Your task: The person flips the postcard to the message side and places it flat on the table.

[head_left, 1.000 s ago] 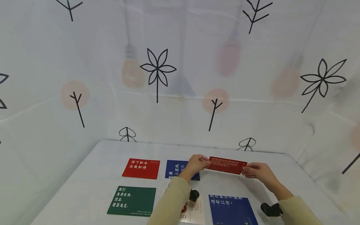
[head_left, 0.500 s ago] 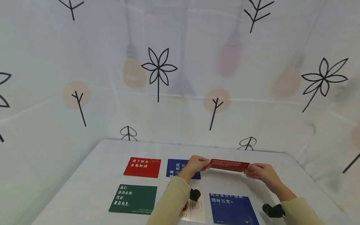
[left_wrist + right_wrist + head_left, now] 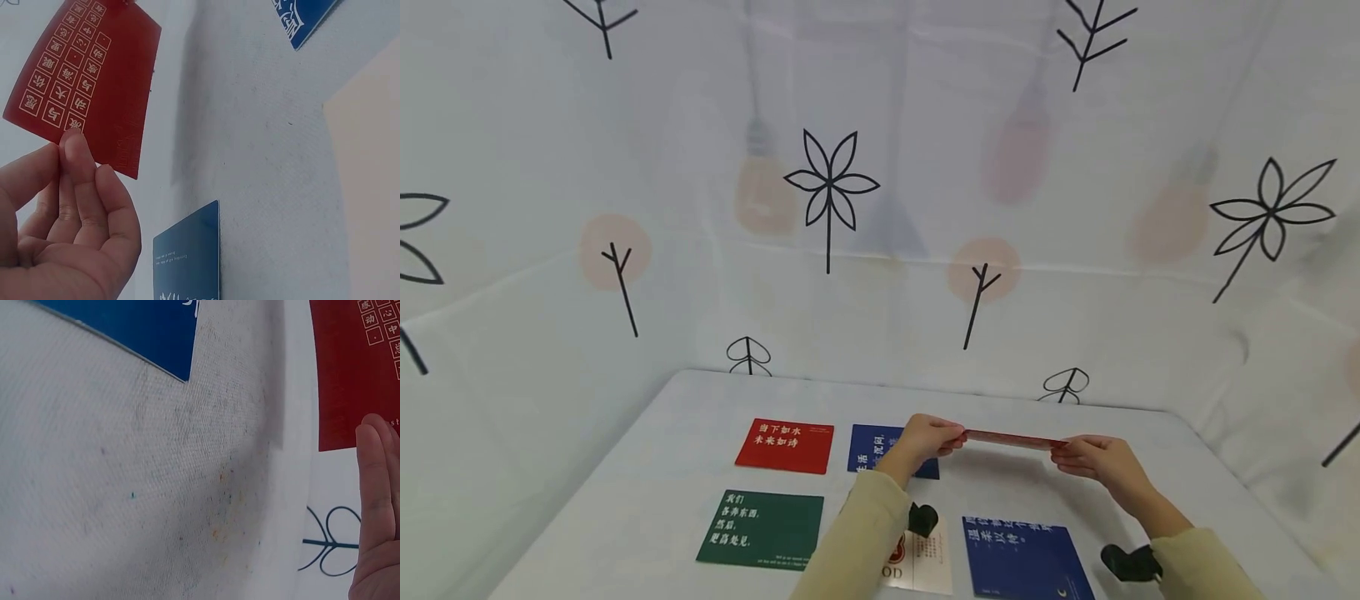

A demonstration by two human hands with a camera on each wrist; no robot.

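A red card (image 3: 1011,438) with gold characters in small boxes hangs above the white table, stretched between both hands and nearly edge-on in the head view. My left hand (image 3: 922,442) pinches its left end between thumb and fingers. At the other end, my right hand (image 3: 1101,462) grips the short edge. The left wrist view shows the printed face of the card (image 3: 125,81), with the thumb and fingertips at one edge. In the right wrist view the fingers (image 3: 377,487) overlap the card's edge, and the thumb is hidden.
On the table (image 3: 655,467) lie another red card (image 3: 786,458), a green card (image 3: 767,542), a cream card (image 3: 928,562) and two blue cards, one partly behind my left hand (image 3: 865,442), the other blue card (image 3: 1026,558) at front right. A patterned cloth (image 3: 880,317) hangs behind.
The held red card has tipped from showing its printed face to nearly edge-on in the head view. Both hands keep their hold and have hardly shifted.
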